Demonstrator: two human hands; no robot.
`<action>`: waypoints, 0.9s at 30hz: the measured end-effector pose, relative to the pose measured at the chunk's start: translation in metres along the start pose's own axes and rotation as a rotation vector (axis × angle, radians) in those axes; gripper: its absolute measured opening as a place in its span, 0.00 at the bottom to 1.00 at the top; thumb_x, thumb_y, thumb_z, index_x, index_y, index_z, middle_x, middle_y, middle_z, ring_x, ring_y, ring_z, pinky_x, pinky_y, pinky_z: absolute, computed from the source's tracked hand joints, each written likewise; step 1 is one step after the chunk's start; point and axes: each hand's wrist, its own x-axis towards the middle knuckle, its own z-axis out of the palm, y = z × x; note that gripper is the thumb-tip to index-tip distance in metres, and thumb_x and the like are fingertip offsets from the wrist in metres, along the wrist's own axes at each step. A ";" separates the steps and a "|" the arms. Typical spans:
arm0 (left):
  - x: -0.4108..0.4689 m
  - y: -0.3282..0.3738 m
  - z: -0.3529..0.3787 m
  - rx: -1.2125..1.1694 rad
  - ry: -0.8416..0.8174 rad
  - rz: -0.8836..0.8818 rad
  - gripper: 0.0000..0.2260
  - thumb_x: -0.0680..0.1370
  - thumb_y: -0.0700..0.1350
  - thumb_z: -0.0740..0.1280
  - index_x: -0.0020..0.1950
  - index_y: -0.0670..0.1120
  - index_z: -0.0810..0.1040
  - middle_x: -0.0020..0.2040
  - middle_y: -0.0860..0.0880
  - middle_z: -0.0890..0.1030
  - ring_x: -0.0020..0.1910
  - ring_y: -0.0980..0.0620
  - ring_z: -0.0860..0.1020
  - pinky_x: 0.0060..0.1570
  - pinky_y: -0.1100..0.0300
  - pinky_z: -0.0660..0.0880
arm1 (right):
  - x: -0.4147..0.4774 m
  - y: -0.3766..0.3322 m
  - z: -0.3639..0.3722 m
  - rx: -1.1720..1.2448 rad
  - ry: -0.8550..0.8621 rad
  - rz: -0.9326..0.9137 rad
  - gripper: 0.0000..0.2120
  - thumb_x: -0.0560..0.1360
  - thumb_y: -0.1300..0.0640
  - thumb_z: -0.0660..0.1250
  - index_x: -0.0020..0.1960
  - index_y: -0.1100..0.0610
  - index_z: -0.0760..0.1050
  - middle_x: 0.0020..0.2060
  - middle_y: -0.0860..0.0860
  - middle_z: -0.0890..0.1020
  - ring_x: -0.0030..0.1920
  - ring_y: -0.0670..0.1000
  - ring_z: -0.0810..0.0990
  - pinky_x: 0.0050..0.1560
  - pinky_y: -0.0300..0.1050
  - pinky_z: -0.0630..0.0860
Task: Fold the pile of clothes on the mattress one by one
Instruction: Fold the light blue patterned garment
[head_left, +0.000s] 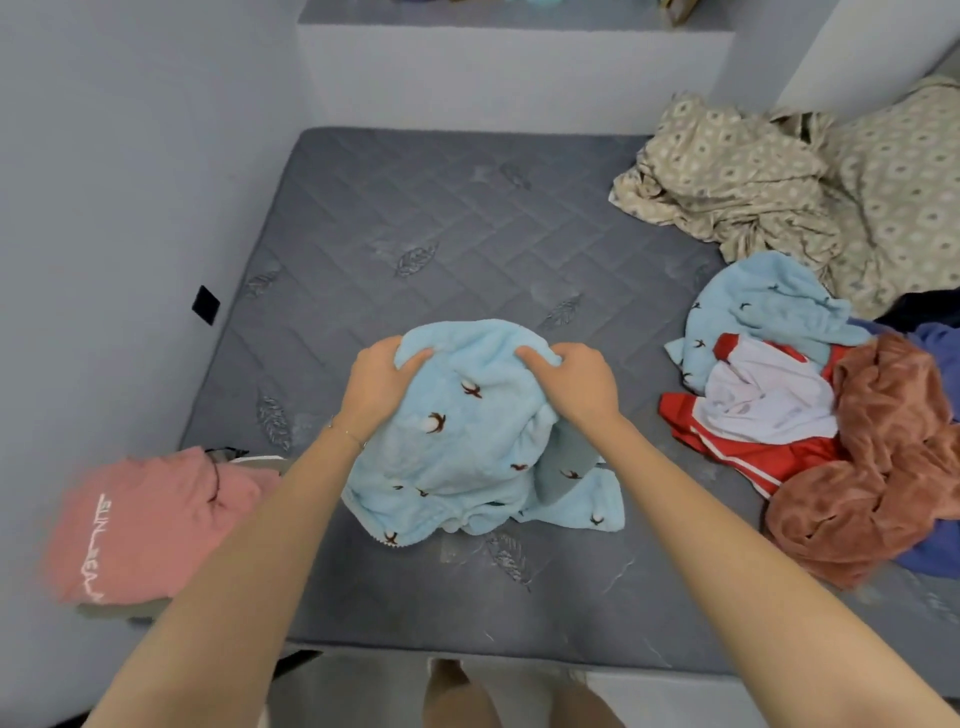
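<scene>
Now, step in hand: the person is gathering one light blue fleece garment (467, 436) for folding, judging by the bunched cloth.
Left hand (376, 384): closing on the garment's upper left edge.
Right hand (574, 382): gripping the upper right edge, fingers curled into the fleece.
Garment: lying crumpled on the grey mattress (415, 223), near its front edge.
Pile (810, 415): waiting unfolded at the right.
Pink top (145, 525): lying folded at the left.
Next move: probably calling for lifting, shaking out and spreading the fleece flat.
</scene>
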 end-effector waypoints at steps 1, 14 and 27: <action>0.002 -0.010 -0.006 0.001 -0.047 -0.004 0.11 0.80 0.51 0.65 0.52 0.45 0.81 0.47 0.51 0.82 0.45 0.54 0.77 0.40 0.72 0.69 | -0.002 -0.004 0.010 -0.010 -0.006 0.021 0.28 0.75 0.42 0.66 0.27 0.53 0.56 0.21 0.46 0.61 0.24 0.47 0.61 0.27 0.43 0.57; 0.043 -0.058 0.047 -0.127 -0.292 -0.027 0.13 0.79 0.44 0.68 0.61 0.41 0.77 0.54 0.47 0.80 0.51 0.55 0.75 0.49 0.74 0.70 | -0.009 0.081 0.065 -0.071 0.022 0.484 0.26 0.78 0.41 0.60 0.27 0.55 0.61 0.26 0.50 0.68 0.30 0.52 0.69 0.31 0.45 0.61; -0.002 -0.145 0.138 -0.016 -0.322 -0.248 0.22 0.80 0.44 0.65 0.74 0.45 0.66 0.74 0.47 0.68 0.72 0.48 0.65 0.70 0.59 0.60 | 0.013 0.169 0.101 -0.357 -0.042 0.280 0.26 0.77 0.45 0.66 0.70 0.56 0.67 0.67 0.56 0.70 0.67 0.60 0.67 0.64 0.55 0.64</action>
